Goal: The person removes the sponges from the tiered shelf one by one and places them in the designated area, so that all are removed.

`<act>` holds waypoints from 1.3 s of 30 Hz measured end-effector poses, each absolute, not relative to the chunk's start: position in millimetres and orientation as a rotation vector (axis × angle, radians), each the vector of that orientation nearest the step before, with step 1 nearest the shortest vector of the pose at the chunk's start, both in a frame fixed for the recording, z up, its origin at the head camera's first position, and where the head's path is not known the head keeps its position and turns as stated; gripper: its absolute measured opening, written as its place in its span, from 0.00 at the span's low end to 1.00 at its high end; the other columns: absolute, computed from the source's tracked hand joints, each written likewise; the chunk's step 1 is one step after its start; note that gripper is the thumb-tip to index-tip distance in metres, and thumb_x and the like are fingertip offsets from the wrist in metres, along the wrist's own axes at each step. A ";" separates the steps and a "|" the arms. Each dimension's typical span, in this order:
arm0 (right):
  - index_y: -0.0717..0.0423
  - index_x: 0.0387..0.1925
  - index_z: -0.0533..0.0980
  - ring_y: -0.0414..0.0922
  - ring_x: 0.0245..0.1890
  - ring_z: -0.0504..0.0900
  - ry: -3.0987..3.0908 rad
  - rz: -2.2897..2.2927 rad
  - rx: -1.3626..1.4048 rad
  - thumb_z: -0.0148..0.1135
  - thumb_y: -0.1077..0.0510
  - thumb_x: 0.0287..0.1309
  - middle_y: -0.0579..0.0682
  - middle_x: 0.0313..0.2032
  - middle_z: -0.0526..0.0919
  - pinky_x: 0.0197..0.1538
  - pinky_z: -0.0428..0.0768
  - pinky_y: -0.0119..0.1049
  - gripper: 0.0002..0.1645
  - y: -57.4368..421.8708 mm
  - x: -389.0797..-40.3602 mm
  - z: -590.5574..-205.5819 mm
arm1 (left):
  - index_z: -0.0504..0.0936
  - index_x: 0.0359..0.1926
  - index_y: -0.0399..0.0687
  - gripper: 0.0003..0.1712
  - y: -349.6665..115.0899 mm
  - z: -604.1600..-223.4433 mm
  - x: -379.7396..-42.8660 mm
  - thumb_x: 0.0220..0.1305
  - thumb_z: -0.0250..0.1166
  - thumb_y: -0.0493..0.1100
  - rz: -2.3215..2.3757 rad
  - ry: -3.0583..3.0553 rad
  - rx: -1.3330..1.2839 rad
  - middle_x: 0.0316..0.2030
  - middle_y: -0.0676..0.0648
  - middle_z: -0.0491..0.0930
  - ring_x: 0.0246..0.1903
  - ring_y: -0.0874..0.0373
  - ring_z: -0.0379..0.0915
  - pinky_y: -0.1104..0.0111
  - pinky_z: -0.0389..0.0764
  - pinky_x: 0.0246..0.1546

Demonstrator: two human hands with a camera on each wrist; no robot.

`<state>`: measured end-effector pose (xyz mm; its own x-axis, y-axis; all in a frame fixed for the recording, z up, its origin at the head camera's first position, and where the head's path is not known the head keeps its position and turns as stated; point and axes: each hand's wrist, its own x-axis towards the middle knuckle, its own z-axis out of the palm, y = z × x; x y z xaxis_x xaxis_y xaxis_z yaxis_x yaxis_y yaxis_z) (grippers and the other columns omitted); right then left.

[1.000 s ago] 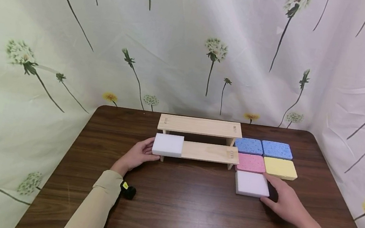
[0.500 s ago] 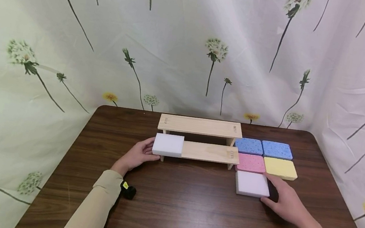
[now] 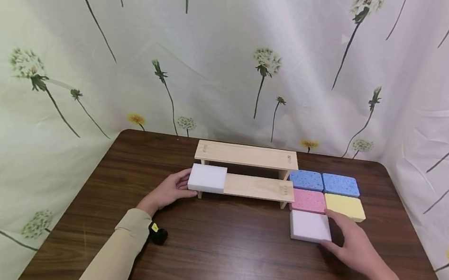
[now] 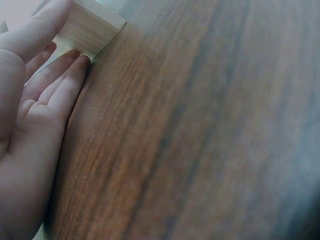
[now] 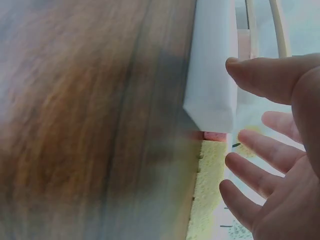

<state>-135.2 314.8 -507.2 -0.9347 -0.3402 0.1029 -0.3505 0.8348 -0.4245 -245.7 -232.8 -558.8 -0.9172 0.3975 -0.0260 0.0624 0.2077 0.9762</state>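
Observation:
A white sponge block [image 3: 207, 178] lies on the left end of the low wooden shelf [image 3: 258, 187]. My left hand [image 3: 167, 191] is at that end, thumb along the front and the other fingers behind the block's left side. In the left wrist view its fingers [image 4: 65, 95] lie nearly straight beside the pale wood. A second white sponge block [image 3: 310, 226] lies flat on the table. My right hand [image 3: 354, 244] is at its right side, thumb and index finger near the two right corners. The right wrist view shows those fingers [image 5: 265, 150] spread and loosely bent, the thumb overlapping the block.
Behind the low shelf stands a taller wooden shelf [image 3: 246, 155]. Right of them lie two blue sponges [image 3: 306, 180], a pink sponge [image 3: 309, 200] and a yellow sponge [image 3: 345, 206] on the brown table [image 3: 225, 259]. A dandelion-print curtain [image 3: 219, 53] hangs behind.
My right hand's index finger and thumb have spread slightly at the white sponge block on the table. The left hand and both blocks have stayed in place.

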 end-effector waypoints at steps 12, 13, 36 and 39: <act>0.61 0.75 0.67 0.64 0.68 0.72 -2.945 0.757 0.547 0.81 0.57 0.56 0.64 0.70 0.74 0.66 0.75 0.67 0.49 299.3 -140.2 -495.7 | 0.56 0.82 0.37 0.51 -233.2 -556.2 -244.5 0.65 0.75 0.33 1.789 2.186 0.427 0.75 0.32 0.66 0.73 0.39 0.66 0.70 0.77 0.66; 0.61 0.75 0.67 0.64 0.68 0.72 -2.932 0.762 0.556 0.81 0.57 0.55 0.64 0.70 0.74 0.66 0.75 0.67 0.50 297.2 -141.1 -495.9 | 0.56 0.81 0.37 0.51 -233.1 -556.0 -244.5 0.65 0.75 0.33 1.787 2.189 0.428 0.75 0.32 0.66 0.73 0.39 0.66 0.70 0.77 0.66; 0.62 0.73 0.70 0.57 0.66 0.78 -2.713 0.927 0.790 0.81 0.58 0.55 0.58 0.69 0.77 0.66 0.76 0.61 0.47 236.0 -167.2 -498.2 | 0.55 0.82 0.37 0.51 -233.9 -554.0 -243.4 0.66 0.75 0.36 1.768 2.198 0.422 0.75 0.32 0.66 0.73 0.40 0.65 0.69 0.75 0.67; 0.61 0.74 0.69 0.57 0.60 0.83 -2.720 0.963 0.802 0.80 0.57 0.58 0.59 0.70 0.76 0.64 0.80 0.60 0.46 225.2 -169.0 -498.6 | 0.55 0.82 0.37 0.51 -233.8 -554.1 -242.9 0.66 0.75 0.36 1.768 2.195 0.420 0.75 0.32 0.66 0.73 0.40 0.66 0.68 0.75 0.67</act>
